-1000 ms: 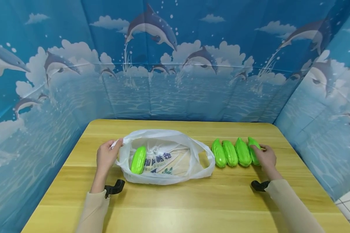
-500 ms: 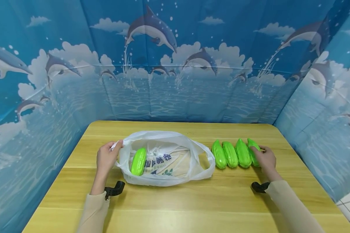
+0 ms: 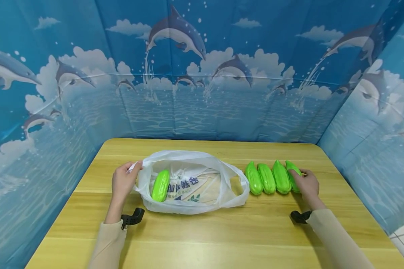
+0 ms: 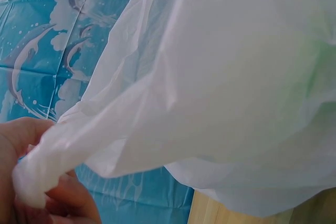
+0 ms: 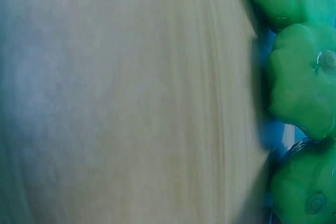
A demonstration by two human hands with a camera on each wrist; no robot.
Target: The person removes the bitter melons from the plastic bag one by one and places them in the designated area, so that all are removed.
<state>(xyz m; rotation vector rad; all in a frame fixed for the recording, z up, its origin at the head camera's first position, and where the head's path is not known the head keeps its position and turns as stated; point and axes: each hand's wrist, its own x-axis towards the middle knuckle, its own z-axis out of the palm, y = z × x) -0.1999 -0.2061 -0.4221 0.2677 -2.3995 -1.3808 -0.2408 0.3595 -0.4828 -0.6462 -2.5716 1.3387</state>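
A white plastic bag lies on the table with its mouth spread wide. My left hand pinches its left handle; in the left wrist view the twisted handle runs between thumb and fingers. One bright green bitter melon is inside the bag at its left end, beside printed lettering. To the bag's right, several more bitter melons lie side by side in a row. My right hand grips the rightmost bitter melon, its fingers over the right side. The right wrist view shows melon ends but no hand.
The wooden table extends in front of the bag and the row. A blue dolphin-print curtain closes off the back and both sides. The bag's right handle loop reaches close to the leftmost melon of the row.
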